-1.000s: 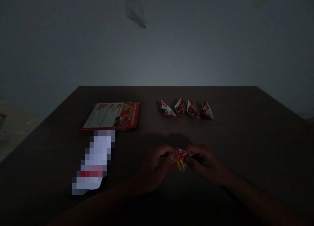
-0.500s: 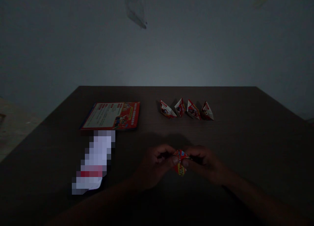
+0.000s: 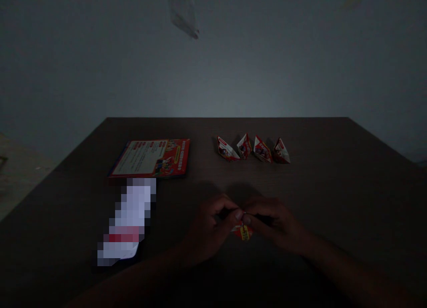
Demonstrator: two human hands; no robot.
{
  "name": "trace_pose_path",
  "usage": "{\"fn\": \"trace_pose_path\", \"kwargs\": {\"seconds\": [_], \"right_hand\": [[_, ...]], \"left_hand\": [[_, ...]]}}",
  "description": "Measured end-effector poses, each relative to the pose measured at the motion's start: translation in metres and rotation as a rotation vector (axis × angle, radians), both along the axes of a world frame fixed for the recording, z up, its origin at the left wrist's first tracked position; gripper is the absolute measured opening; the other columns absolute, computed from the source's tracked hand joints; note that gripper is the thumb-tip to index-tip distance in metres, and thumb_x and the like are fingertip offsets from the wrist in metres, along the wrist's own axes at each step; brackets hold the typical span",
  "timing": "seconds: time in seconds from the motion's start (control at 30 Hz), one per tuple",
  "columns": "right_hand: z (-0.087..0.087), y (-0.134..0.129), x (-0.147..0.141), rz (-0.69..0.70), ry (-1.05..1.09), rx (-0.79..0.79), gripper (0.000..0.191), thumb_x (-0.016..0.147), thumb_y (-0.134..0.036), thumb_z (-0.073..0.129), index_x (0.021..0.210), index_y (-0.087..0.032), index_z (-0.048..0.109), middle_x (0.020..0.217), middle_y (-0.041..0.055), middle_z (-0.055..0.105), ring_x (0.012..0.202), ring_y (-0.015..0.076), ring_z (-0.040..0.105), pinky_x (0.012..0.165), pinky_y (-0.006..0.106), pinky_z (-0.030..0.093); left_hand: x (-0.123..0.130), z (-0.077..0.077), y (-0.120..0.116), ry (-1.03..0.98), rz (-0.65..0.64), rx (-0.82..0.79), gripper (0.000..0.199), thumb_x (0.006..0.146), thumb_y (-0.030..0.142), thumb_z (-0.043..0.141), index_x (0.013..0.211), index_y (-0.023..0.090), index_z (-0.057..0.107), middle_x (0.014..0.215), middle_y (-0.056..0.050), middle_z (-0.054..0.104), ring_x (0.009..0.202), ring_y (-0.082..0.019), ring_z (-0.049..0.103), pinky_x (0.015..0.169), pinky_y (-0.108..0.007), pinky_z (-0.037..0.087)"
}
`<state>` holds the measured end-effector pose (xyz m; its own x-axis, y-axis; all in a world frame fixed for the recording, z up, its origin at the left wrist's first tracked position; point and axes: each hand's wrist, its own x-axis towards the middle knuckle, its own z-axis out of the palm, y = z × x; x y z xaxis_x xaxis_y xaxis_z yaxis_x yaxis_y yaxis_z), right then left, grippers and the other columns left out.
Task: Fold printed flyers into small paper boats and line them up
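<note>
Both hands meet over the near middle of the table around a small piece of folded paper (image 3: 244, 232), printed red and yellow. My left hand (image 3: 215, 223) pinches it between thumb and fingers from the left side. From the right, my right hand (image 3: 275, 219) grips the same paper, its thumb tip close to the other thumb. Only the lower part of the paper shows; the fingers hide its upper part. Beyond the hands, several folded paper boats (image 3: 262, 149), red and white, stand in a row.
On the left of the dark wooden table (image 3: 320, 174) lies a stack of red printed sheets or booklets (image 3: 147, 159). Nearer stands a lit phone (image 3: 130, 219) with its screen pixelated. A clear plastic bag (image 3: 183, 14) hangs against the wall behind.
My fingertips have drawn closer together over the folded paper, covering its upper part that showed before. The boats, stack and phone have stayed in place.
</note>
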<state>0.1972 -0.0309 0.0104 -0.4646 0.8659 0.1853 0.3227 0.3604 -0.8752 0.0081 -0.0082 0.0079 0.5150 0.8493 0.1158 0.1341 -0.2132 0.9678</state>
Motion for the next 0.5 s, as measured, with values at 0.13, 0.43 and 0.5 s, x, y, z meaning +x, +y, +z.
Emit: {"fn": "trace_pose_path", "kwargs": {"seconds": [0.13,0.43,0.5], "right_hand": [[0.0008,0.0005,0.0003,-0.036,0.038,0.004,0.025,0.091,-0.026,0.051,0.075,-0.015,0.065,0.069,0.0042,0.060,0.064,0.0132,0.055,0.060,0.025,0.042],[0.0011,0.0021,0.0009,-0.147,0.097,0.047,0.021,0.090,-0.025,0.053,0.080,-0.016,0.068,0.077,0.0069,0.066,0.068,0.0151,0.059,0.061,0.025,0.046],[0.0006,0.0025,0.0011,-0.178,0.112,0.069,0.019,0.089,-0.024,0.054,0.081,-0.017,0.069,0.081,0.0074,0.067,0.071,0.0158,0.061,0.062,0.025,0.048]], "left_hand": [[-0.0007,-0.0021,-0.0005,0.000,0.040,0.024,0.017,0.086,0.026,0.056,0.076,0.014,0.063,0.071,-0.001,0.059,0.066,-0.012,0.054,0.062,-0.022,0.040],[-0.0025,-0.0037,0.0008,-0.020,0.130,0.080,0.013,0.085,0.023,0.056,0.077,0.015,0.063,0.070,0.000,0.058,0.065,-0.011,0.052,0.061,-0.021,0.038],[-0.0032,-0.0050,0.0012,-0.030,0.148,0.089,0.013,0.086,0.023,0.056,0.078,0.016,0.063,0.071,0.000,0.059,0.065,-0.011,0.052,0.061,-0.022,0.039]]}}
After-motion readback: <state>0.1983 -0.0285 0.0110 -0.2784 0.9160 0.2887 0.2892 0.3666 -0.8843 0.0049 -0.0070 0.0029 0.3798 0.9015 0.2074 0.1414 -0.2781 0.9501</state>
